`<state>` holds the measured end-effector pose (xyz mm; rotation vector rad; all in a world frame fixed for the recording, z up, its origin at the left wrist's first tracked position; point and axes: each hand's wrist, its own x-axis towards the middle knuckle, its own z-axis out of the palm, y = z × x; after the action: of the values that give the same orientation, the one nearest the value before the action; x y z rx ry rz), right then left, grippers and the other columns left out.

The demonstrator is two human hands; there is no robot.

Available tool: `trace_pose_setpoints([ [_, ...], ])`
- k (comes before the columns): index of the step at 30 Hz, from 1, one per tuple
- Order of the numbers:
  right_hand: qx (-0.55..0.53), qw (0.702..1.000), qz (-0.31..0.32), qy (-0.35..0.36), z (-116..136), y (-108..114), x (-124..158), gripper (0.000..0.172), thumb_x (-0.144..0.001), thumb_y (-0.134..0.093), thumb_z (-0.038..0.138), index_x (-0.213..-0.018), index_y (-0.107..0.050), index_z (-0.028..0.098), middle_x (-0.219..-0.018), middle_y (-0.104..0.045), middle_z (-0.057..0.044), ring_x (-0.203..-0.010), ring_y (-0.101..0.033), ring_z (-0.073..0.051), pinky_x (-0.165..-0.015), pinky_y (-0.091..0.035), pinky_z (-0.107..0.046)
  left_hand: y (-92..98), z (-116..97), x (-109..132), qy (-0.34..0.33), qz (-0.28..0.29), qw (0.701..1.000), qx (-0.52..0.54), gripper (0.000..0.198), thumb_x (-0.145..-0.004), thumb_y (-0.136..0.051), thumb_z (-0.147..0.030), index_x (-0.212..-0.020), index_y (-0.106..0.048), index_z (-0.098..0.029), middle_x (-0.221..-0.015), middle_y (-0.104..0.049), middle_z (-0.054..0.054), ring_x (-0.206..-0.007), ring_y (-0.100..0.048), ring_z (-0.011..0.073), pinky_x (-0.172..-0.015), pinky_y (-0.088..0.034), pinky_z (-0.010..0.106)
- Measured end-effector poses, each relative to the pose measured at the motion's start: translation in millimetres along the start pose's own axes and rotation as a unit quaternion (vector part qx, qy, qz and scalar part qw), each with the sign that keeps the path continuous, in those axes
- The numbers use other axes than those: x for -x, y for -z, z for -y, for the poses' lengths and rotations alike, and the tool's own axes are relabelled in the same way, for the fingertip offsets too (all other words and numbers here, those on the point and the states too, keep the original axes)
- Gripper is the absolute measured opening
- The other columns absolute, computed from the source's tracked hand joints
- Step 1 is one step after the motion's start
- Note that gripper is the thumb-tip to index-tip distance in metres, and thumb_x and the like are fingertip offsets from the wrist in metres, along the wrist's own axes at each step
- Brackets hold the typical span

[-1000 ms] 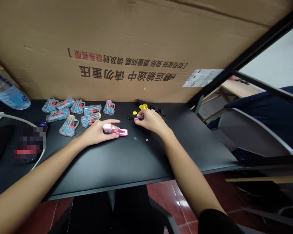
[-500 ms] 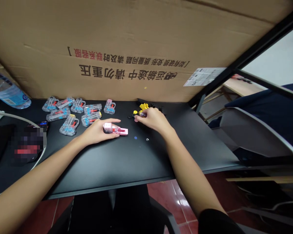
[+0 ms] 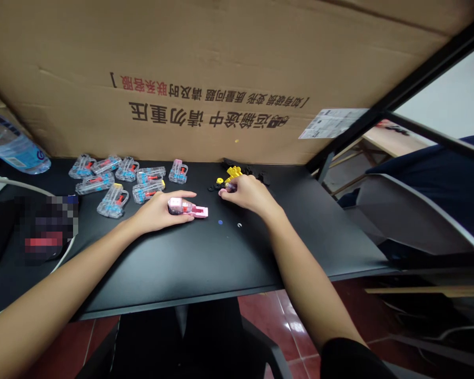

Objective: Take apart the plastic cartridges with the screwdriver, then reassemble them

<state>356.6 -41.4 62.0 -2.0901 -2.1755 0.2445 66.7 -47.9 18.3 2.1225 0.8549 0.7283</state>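
My left hand (image 3: pixel 155 213) is curled around a pink-and-clear plastic toy (image 3: pixel 177 206), with the thumb along its near side and the index finger stretched past its far side. A pink slotted end (image 3: pixel 199 211) of the toy points right, away from the palm. At the back of the table, my right hand (image 3: pixel 247 190) is closed in a pinch beside yellow plastic parts (image 3: pixel 234 172). Something small and clearish shows between its fingers, too hidden to name. Small black rings (image 3: pixel 210 188) and a yellow wheel-like piece (image 3: pixel 219 180) lie just left of these fingertips.
Several clear plastic pieces with red and blue insides (image 3: pixel 112 201) lie at the back left. A pink-topped one (image 3: pixel 178 171) stands apart. A blue disc (image 3: pixel 220 222) and white clip (image 3: pixel 239 225) lie between my hands. A cardboard sheet (image 3: pixel 205 63) walls the back; a bottle (image 3: pixel 18 147) lies left.
Both hands keep nearly the same places and grips. The whole view has shifted very slightly; my right fingertips have moved only a little among the small parts.
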Motion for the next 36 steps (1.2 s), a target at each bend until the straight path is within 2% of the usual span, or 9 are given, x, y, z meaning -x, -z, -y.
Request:
trace_pose_setpoints([
  [6, -0.012, 1.000, -0.003, 0.004, -1, 2, 1, 0.029, -0.089, -0.072, 0.042, -0.068, -0.065, 0.023, -0.075, -0.072, -0.006, -0.065, -0.058, -0.020, -0.061, -0.034, -0.032, -0.5, 1, 0, 0.001, 0.000, 1.000, 0.002, 0.059, -0.089, -0.083, -0.043, -0.143, -0.070, -0.021, -0.112, -0.087, 0.005, -0.087, -0.081, 0.0208, -0.086, -0.062, 0.033],
  [9, -0.067, 0.997, -0.049, 0.002, 0, 4, 2, 0.028, -0.091, -0.069, 0.042, -0.070, -0.071, 0.023, -0.073, -0.073, -0.006, -0.067, -0.060, -0.021, -0.064, -0.036, -0.032, -0.2, 2, 0, -0.011, -0.002, 1.000, 0.004, 0.061, -0.090, -0.083, -0.042, -0.146, -0.066, -0.024, -0.117, -0.086, 0.004, -0.095, -0.081, 0.0220, -0.096, -0.061, 0.035],
  [12, -0.146, 0.981, -0.109, 0.060, 7, 3, 5, 0.028, -0.096, -0.062, 0.039, -0.078, -0.075, 0.022, -0.074, -0.076, -0.006, -0.070, -0.063, -0.021, -0.070, -0.042, -0.032, 0.3, 3, 0, -0.016, -0.023, 1.000, -0.004, 0.064, -0.090, -0.084, -0.040, -0.148, -0.062, -0.024, -0.122, -0.084, 0.005, -0.108, -0.080, 0.0240, -0.103, -0.059, 0.037],
  [16, -0.198, 0.965, -0.113, 0.130, 15, 0, 10, 0.024, -0.096, -0.060, 0.035, -0.087, -0.077, 0.021, -0.079, -0.077, -0.006, -0.071, -0.066, -0.020, -0.073, -0.045, -0.030, 0.1, 2, -1, -0.011, -0.071, 0.996, -0.046, 0.058, -0.089, -0.084, -0.039, -0.141, -0.064, -0.024, -0.138, -0.075, 0.008, -0.117, -0.076, 0.0273, -0.103, -0.059, 0.039],
  [20, -0.211, 0.956, -0.194, 0.069, 6, 5, 7, 0.025, -0.096, -0.056, 0.032, -0.095, -0.079, 0.019, -0.083, -0.077, -0.007, -0.076, -0.069, -0.023, -0.070, -0.047, -0.031, 0.6, 0, -1, -0.010, -0.090, 0.994, -0.053, 0.049, -0.092, -0.080, -0.040, -0.136, -0.066, -0.023, -0.139, -0.074, 0.008, -0.119, -0.074, 0.0273, -0.100, -0.058, 0.037],
  [24, -0.232, 0.938, -0.256, 0.013, -3, 8, 2, 0.031, -0.099, -0.053, 0.035, -0.098, -0.080, 0.018, -0.079, -0.075, -0.007, -0.074, -0.068, -0.022, -0.067, -0.047, -0.032, 4.2, -1, -2, -0.013, -0.084, 0.994, -0.067, 0.037, -0.093, -0.079, -0.041, -0.124, -0.071, -0.023, -0.123, -0.079, 0.006, -0.105, -0.075, 0.0239, -0.094, -0.058, 0.035],
  [27, -0.252, 0.940, -0.218, 0.080, 6, 0, 6, 0.026, -0.097, -0.056, 0.031, -0.096, -0.079, 0.019, -0.080, -0.076, -0.005, -0.072, -0.066, -0.020, -0.070, -0.049, -0.032, 7.2, 0, -4, -0.029, -0.078, 0.994, -0.070, 0.032, -0.091, -0.083, -0.044, -0.112, -0.075, -0.021, -0.109, -0.080, 0.004, -0.096, -0.074, 0.0226, -0.089, -0.057, 0.034],
  [32, -0.225, 0.921, -0.052, 0.313, 32, -21, 20, 0.012, -0.097, -0.068, 0.024, -0.100, -0.079, 0.021, -0.090, -0.077, -0.005, -0.079, -0.068, -0.019, -0.078, -0.049, -0.030, 8.3, 3, -5, -0.063, -0.071, 0.992, -0.083, 0.031, -0.090, -0.084, -0.040, -0.113, -0.075, -0.021, -0.110, -0.080, 0.005, -0.098, -0.075, 0.0230, -0.092, -0.057, 0.034],
  [36, -0.204, 0.922, -0.027, 0.329, 37, -33, 22, 0.013, -0.104, -0.068, 0.027, -0.108, -0.078, 0.021, -0.100, -0.073, -0.007, -0.089, -0.068, -0.020, -0.080, -0.048, -0.029, 9.1, 6, -4, -0.068, -0.053, 0.993, -0.081, 0.033, -0.092, -0.082, -0.040, -0.118, -0.074, -0.021, -0.115, -0.081, 0.006, -0.102, -0.076, 0.0241, -0.094, -0.057, 0.035],
])
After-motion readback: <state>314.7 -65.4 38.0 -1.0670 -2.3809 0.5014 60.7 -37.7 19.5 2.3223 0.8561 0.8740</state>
